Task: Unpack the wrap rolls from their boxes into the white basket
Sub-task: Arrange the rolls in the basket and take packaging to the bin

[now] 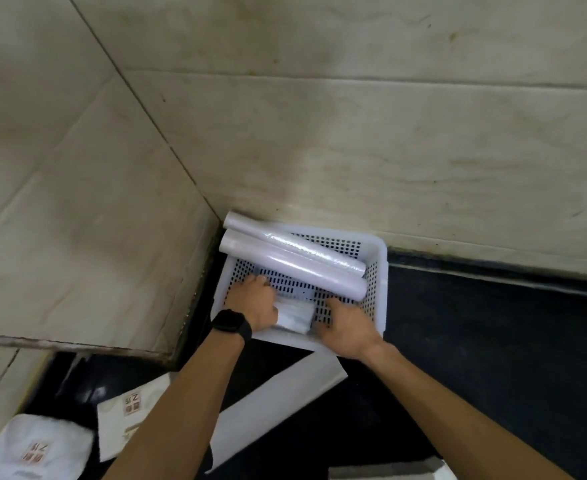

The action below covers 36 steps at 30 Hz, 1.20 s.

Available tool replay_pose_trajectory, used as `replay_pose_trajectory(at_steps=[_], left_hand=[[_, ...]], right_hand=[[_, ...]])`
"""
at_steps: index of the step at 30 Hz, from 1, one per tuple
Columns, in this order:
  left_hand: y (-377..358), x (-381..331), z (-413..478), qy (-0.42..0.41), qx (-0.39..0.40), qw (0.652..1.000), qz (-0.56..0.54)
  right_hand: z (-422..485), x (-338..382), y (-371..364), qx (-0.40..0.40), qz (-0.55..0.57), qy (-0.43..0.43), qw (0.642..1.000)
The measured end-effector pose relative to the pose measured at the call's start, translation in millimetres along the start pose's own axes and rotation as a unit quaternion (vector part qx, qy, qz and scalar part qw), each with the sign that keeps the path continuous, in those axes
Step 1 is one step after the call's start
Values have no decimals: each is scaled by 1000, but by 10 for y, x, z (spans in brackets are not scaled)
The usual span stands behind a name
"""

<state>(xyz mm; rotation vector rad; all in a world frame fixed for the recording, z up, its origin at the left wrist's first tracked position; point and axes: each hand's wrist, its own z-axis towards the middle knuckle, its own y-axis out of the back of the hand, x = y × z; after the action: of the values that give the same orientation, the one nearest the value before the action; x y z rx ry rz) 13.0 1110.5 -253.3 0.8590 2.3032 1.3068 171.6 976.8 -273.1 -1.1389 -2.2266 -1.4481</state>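
A white perforated basket (380, 261) sits on the dark floor in a corner of the tiled wall. Two wrap rolls lie slanted across it: one shiny clear roll (306, 247) at the back and one pale lilac roll (295, 268) in front of it. Both hands are inside the basket's near part. My left hand (255, 303), with a black watch on the wrist, and my right hand (345, 325) grip the two ends of a third, whitish roll (294, 315) lying low in the basket. Its ends are hidden by my fingers.
A long white box (278, 403) lies on the floor just in front of the basket, under my forearms. A printed white box (129, 414) and a white printed bag (32, 448) lie at the lower left. A tiled ledge (77, 271) stands to the left.
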Motion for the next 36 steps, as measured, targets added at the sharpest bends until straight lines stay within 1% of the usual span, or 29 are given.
replay_pose_trajectory(at_steps=[2, 5, 8, 10, 16, 21, 22, 23, 24, 26, 29, 30, 31, 33, 34, 36], left_hand=[[-77, 36, 17, 4, 1, 1000, 10], [-157, 78, 41, 19, -11, 1000, -19], [-194, 85, 71, 14, 25, 997, -66], [-205, 73, 83, 6, 46, 996, -72], [-241, 69, 51, 23, 35, 994, -98], [-273, 71, 27, 34, 38, 994, -98], [-278, 75, 24, 32, 32, 993, -113], [-273, 88, 17, 31, 19, 988, -151], [-253, 112, 1, 35, 2, 978, -207], [-209, 197, -51, 49, -49, 946, -315], [-154, 356, -131, 88, -152, 895, -411], [-120, 408, -141, 115, -191, 866, -448], [-80, 458, -132, 151, -229, 825, -494], [35, 545, -84, 218, -277, 729, -587], [104, 577, -56, 231, -280, 691, -625], [202, 604, 13, 226, -250, 642, -689]], right_hand=[[38, 13, -41, 11, 26, -6, 1000], [94, 35, -109, 5, 65, -3, 998], [163, 62, -153, 0, 71, -11, 997], [219, 68, -171, -1, 73, -17, 997], [299, 44, -195, -7, 35, 11, 999], [337, 50, -192, -2, 4, 23, 1000], [323, 54, -175, 1, -5, 25, 1000], [298, 58, -143, 3, -13, 31, 999], [265, 58, -94, 4, -21, 40, 999], [213, 30, 47, -10, -36, 71, 997], [196, -16, 326, -63, -17, 84, 994], [222, -12, 422, -85, -6, 81, 993], [272, 2, 511, -106, 1, 80, 991], [417, 34, 660, -134, -7, 86, 987], [499, 49, 711, -135, -26, 91, 986], [653, 75, 757, -106, -87, 92, 986]])
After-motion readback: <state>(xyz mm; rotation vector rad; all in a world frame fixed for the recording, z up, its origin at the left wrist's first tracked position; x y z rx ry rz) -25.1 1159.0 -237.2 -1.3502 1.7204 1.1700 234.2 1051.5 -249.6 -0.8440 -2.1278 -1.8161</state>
